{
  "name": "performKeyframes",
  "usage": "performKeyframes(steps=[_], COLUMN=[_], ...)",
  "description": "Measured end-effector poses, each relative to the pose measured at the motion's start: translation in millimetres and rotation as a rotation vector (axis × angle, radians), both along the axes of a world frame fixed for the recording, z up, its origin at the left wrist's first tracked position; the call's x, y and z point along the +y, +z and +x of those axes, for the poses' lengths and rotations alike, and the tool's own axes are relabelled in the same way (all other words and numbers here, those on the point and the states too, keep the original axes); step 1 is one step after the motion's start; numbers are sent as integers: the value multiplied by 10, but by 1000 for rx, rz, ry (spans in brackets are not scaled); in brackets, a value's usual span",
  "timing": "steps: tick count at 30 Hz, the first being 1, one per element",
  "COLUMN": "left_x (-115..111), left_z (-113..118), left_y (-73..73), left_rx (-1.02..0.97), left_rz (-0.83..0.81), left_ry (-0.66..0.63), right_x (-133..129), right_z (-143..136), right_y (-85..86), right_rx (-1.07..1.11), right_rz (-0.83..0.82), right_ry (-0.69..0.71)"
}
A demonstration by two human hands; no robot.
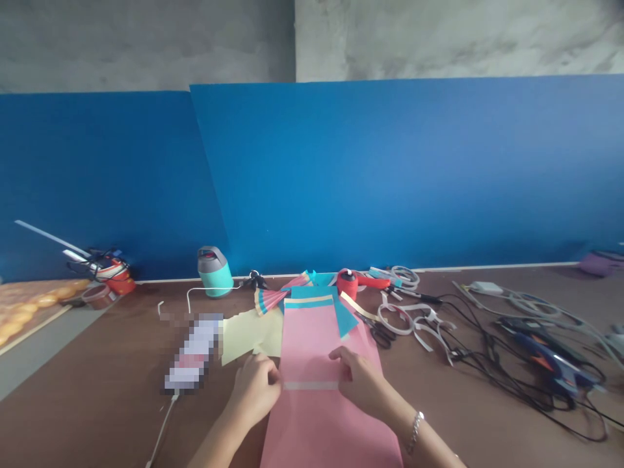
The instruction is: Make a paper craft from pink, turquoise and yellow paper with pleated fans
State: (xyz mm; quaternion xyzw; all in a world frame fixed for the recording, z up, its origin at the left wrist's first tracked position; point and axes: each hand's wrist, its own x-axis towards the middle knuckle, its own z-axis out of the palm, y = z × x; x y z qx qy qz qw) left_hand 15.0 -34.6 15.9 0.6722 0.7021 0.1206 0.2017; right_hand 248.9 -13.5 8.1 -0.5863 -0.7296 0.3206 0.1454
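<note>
A pink paper sheet [312,344] with cream and teal bands at its top lies in front of me, over a larger pink sheet [331,432]. A whitish strip [311,385] crosses its lower end. My left hand [258,385] is closed at the left edge, fingers curled against the paper. At the right edge my right hand [359,380] pinches the paper, its index finger bent over it; the fingertips are partly hidden. Beyond lie teal paper [345,317], a pleated striped paper fan [277,298] and, at left, pale yellow paper [253,333].
Left stand a phone [194,352] on a cable and a turquoise flask [215,273]. Scissors [381,335], a white tape ring [396,318] and a red object with a handle [348,285] lie beyond my right hand. Tangled cords and a blue glue gun [548,361] occupy the right side.
</note>
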Motion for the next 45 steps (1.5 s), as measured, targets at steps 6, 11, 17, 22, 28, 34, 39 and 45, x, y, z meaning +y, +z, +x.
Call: performKeyframes(steps=[6, 11, 17, 22, 28, 34, 39, 45], left_x=[6, 18, 9, 29, 57, 62, 67, 68], left_z=[8, 8, 22, 12, 29, 33, 13, 13], left_y=[-2, -11, 0, 31, 153, 168, 130, 123], left_rx=[21, 26, 66, 81, 169, 176, 178, 164], left_rz=[-10, 4, 9, -31, -100, -99, -73, -75], left_ry=[6, -5, -13, -26, -76, -87, -85, -87], right_x=[-12, -8, -13, -8, -4, -25, -26, -29], right_z=[0, -5, -17, -15, -8, -32, -26, -9], right_y=[-38, -35, -3, -34, -39, 20, -4, 17], right_rx=[1, -3, -17, -16, -7, -26, -26, -19], right_rz=[33, 9, 20, 48, 33, 19, 21, 25], right_ry=[1, -6, 2, 6, 11, 1, 1, 26])
